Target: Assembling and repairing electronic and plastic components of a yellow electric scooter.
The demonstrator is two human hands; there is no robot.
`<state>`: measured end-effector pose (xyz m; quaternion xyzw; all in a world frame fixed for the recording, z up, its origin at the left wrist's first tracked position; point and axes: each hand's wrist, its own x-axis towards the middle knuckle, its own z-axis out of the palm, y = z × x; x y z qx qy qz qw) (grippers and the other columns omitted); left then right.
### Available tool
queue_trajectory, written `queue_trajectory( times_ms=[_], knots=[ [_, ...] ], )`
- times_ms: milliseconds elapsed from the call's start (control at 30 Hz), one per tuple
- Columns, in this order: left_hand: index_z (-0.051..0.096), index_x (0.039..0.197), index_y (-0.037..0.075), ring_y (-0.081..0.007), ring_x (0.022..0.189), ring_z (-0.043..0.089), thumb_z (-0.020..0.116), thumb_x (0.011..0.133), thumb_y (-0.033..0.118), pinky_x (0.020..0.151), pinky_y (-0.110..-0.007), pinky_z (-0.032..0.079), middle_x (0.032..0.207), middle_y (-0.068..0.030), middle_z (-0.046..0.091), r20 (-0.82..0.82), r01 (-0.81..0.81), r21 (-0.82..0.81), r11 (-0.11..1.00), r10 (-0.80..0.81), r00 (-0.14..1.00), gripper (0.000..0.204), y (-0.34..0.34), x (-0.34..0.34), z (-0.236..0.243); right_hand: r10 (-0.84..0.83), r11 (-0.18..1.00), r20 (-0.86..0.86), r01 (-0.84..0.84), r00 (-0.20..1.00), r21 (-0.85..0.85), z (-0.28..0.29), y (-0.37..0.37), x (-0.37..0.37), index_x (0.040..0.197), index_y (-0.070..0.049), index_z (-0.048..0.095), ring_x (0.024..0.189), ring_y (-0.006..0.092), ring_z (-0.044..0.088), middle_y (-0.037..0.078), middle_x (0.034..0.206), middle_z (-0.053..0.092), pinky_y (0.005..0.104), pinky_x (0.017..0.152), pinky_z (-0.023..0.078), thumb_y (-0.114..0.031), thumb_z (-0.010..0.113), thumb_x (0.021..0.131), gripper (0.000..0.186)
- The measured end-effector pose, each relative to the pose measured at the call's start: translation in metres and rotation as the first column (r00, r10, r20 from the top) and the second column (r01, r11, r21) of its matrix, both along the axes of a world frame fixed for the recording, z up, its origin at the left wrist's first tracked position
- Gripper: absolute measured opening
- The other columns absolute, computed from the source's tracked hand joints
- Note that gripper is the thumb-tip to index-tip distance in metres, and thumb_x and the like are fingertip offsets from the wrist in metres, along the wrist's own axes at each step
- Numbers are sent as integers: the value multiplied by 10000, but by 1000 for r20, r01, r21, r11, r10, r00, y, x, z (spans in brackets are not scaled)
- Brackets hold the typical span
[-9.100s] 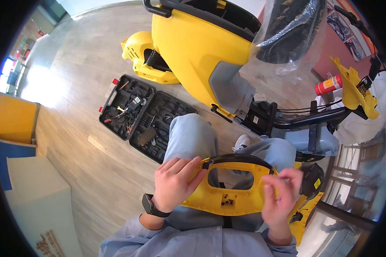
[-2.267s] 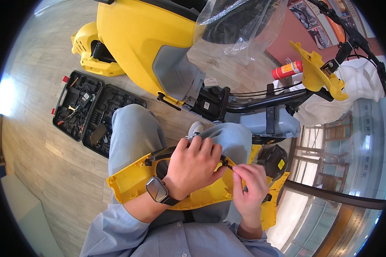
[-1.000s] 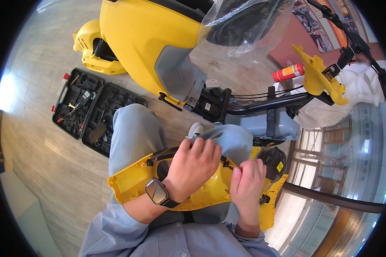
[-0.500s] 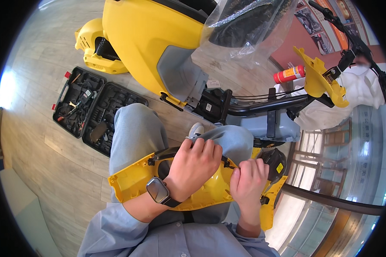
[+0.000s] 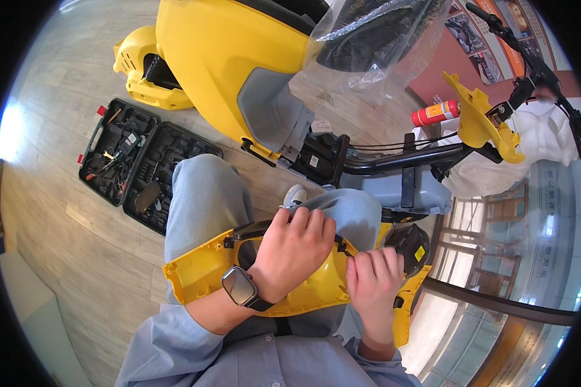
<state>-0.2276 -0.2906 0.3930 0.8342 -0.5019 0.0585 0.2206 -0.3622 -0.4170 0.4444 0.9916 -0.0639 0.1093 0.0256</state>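
A yellow plastic scooter panel (image 5: 203, 266) lies across my lap, its ribbed inner side facing up. Black trim (image 5: 248, 231) runs along its far edge. My left hand (image 5: 295, 248), with a watch (image 5: 240, 286) on the wrist, is closed over that far edge, the fingertips hidden beneath. Beside it, my right hand (image 5: 376, 284) is curled shut at the panel's right end, near a small black fitting (image 5: 344, 248). Whatever the right fingers hold is hidden. Right of that hand is a black rounded part (image 5: 408, 248) with a yellow label.
A partly stripped yellow scooter body (image 5: 232, 45) stands ahead, its black frame tube (image 5: 400, 160) running right toward the handlebar (image 5: 529, 58). An open tool case (image 5: 145, 164) lies on the floor at left. A fire extinguisher (image 5: 436, 113) and glass partition (image 5: 549, 245) are at right.
My right hand has shifted slightly and turned a little at the wrist. The left hand and the panel stay nearly where they were.
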Motion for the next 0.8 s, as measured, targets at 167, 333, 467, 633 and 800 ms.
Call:
queue_trajectory(
  times_ms=[167,333,467,633,800],
  knots=[
    [565,816,107,-163,753,566,622,773,152,675,-307,444,782,-8,541,2,-1,4,1000,1,1000,84,0,-1,0,20,998,-3,-20,1000,-58,-4,0,4,694,-112,487,717,228,502,23,685,494,393,627,350,-233,732,823,302],
    [566,811,106,-161,748,569,624,768,151,675,-305,447,776,-4,544,-11,-5,-20,1000,4,1000,85,0,0,-1,-66,997,-43,65,997,-37,1,-1,6,747,-90,510,744,275,503,68,726,510,423,659,353,-227,635,855,215],
    [566,802,107,-160,743,570,624,765,147,674,-302,450,766,-4,542,2,-14,-31,999,14,1000,80,0,-1,-3,-90,994,-53,86,995,-67,1,-3,8,826,-90,540,779,284,506,80,803,519,430,677,357,-226,584,865,148],
    [560,791,110,-158,736,569,625,762,147,669,-298,449,756,-2,534,13,-22,-50,999,23,1000,80,-1,-2,-4,-19,1000,-13,19,1000,8,-6,-7,6,832,-85,546,801,283,522,85,833,532,429,676,359,-180,626,823,124],
    [557,788,114,-156,732,566,625,762,148,664,-299,445,754,-1,531,14,-20,-35,999,20,1000,81,-1,-1,-4,14,994,5,-15,1000,108,-13,-9,3,773,-55,526,737,316,519,114,746,528,436,682,376,-86,634,798,115]
  ],
)
